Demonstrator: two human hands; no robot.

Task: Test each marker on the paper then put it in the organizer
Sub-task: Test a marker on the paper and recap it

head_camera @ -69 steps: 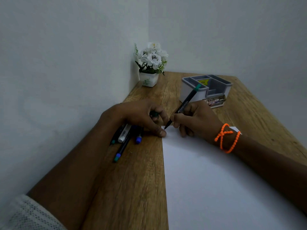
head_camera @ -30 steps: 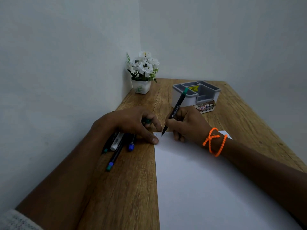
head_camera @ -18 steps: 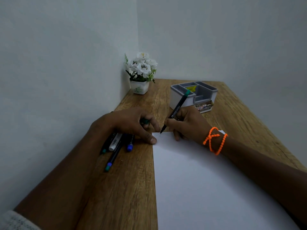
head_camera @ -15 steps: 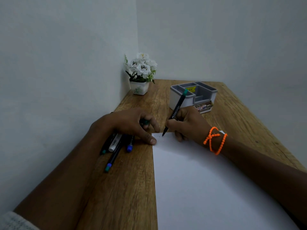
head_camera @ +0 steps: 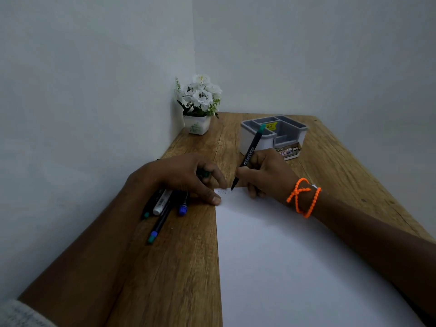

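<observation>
A wooden table [head_camera: 184, 267] is filling the corner between two pale walls, running away from the camera. A large white sheet of paper [head_camera: 295, 267] is lying flat on its right half, its far left corner sitting between the two hands. At the far end a grey and white organizer [head_camera: 250, 140] is standing on the wood, its compartments showing no markers inside; a yellow sticker is showing inside it and a label on its front. A small white pot of white flowers [head_camera: 199, 102] is sitting against the left wall, well apart from the work. The left forearm is crossing the spare markers [head_camera: 162, 208], a loose bunch lying on the wood just beside the paper's left edge, partly hidden under the left hand [head_camera: 179, 178]. That hand is curling its fingers around a small green cap [head_camera: 203, 173] while its thumb is pressing down at the paper's left edge. The right hand [head_camera: 266, 175], wearing an orange bead bracelet [head_camera: 303, 197] at the wrist, is pinching a black marker [head_camera: 247, 154] with a teal end, tilted with its top leaning toward the organizer. The tip is sitting at or just above the paper's far corner; actual contact cannot be told. Faint small strokes [head_camera: 223, 192] are showing just left of the tip.
</observation>
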